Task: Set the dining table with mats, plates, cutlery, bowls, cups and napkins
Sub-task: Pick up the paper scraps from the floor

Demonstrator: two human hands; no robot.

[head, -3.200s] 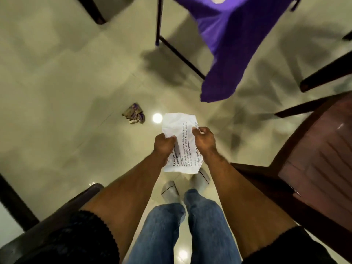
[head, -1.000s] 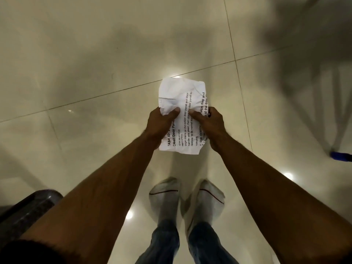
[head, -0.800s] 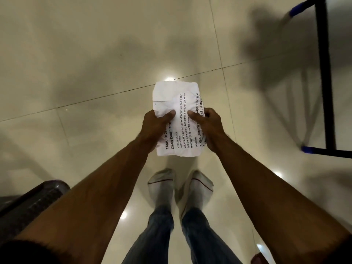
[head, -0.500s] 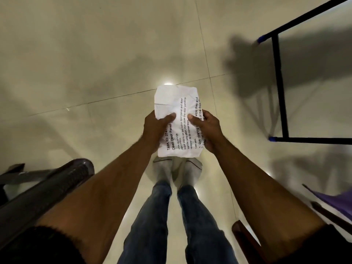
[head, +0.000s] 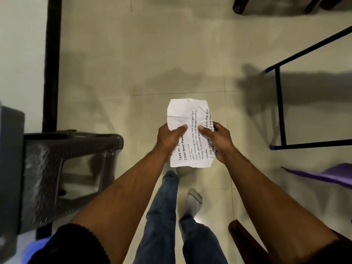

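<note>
**A:** so where's the table stuff? mats, plates, any of it?

**B:** none of it shows in the head view. What's front and centre is a crumpled sheet of paper [head: 190, 134] with printed text, held up over the tiled floor [head: 133, 63]. The left hand [head: 168, 139] is closed on its left edge, thumb pressed on top, and the right hand [head: 217, 139] is closed on the right edge the same way.

**A:** what's around it?

**B:** jeans [head: 163, 216] and a white sock [head: 194, 203] straight below the paper. By the left edge of the floor there's a dark woven-look plastic chair [head: 62, 168]. On the right a black metal frame [head: 281, 111] with blue feet, below that a bit of purple cloth [head: 339, 174], and a brown wooden chair corner [head: 245, 242] at bottom right.
</note>
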